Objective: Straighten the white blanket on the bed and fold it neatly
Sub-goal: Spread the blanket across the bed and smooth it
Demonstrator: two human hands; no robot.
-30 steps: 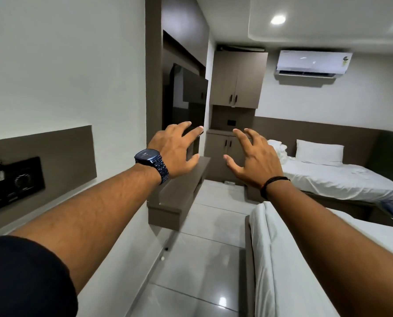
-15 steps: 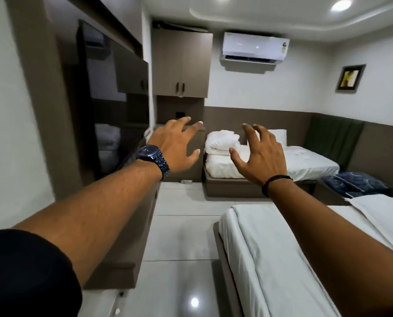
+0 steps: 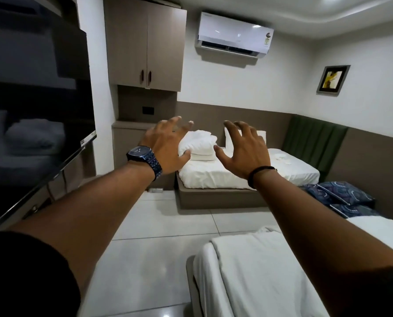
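A white blanket (image 3: pixel 199 144) lies bundled on a far bed (image 3: pixel 216 173) against the back wall, with a white pillow (image 3: pixel 260 135) behind it. Both my arms stretch out in front of me at chest height. My left hand (image 3: pixel 168 147), with a dark watch on the wrist, is open with fingers spread and holds nothing. My right hand (image 3: pixel 243 149), with a black band on the wrist, is open too and empty. Both hands hover in the air well short of the far bed. A second bed (image 3: pixel 255 277) with a white sheet is close at lower right.
A dark television (image 3: pixel 37 110) hangs on the left wall above a shelf. Brown cupboards (image 3: pixel 145 46) fill the far corner, an air conditioner (image 3: pixel 234 34) is on the back wall. Blue patterned cushions (image 3: pixel 337 195) lie between the beds. Glossy tile floor (image 3: pixel 158 225) runs ahead.
The view has swung right and moved forward: the far bed with the bundled blanket now sits centred behind my hands. Both hands stay raised and open.
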